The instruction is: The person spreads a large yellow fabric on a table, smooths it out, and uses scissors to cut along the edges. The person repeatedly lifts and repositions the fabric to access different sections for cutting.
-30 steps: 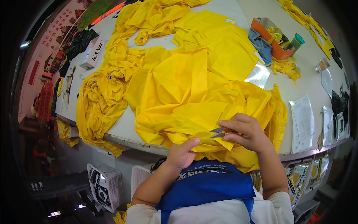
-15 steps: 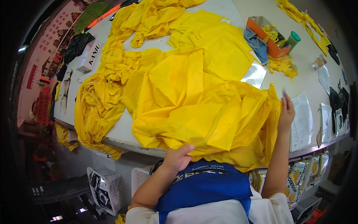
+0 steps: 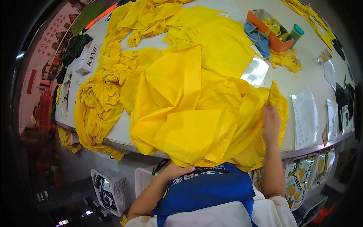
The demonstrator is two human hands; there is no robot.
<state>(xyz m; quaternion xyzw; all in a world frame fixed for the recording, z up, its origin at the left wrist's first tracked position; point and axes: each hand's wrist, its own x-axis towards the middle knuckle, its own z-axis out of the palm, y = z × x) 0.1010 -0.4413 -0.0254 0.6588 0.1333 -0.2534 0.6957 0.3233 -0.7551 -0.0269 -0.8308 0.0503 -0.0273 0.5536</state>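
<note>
A large sheet of thin yellow fabric [image 3: 189,128], creased and folded over, spreads across the table and hangs over its near edge. At its lower hem my left hand [image 3: 176,171] is closed, thumb out along the cloth edge in front of the blue apron [image 3: 206,187]; the other fingers are mostly hidden. My right hand [image 3: 271,123] is over the right part of the fabric, beside a raised fold [image 3: 278,102]. Motion blurs its fingers, which look pinched together around a thin, dark thing too small to name.
Bunched yellow cloth [image 3: 99,109] lies left, with a flat yellow stack [image 3: 215,38] behind. An orange box [image 3: 278,43] of scraps, a green roll [image 3: 297,33], denim [image 3: 256,39], paper sheets [image 3: 305,119] and a white box [image 3: 87,57] sit around. A white basket [image 3: 109,191] stands below.
My right hand has moved left from beyond the fabric's right edge to over it. My left hand has come down toward me, and the near hem has dropped with it.
</note>
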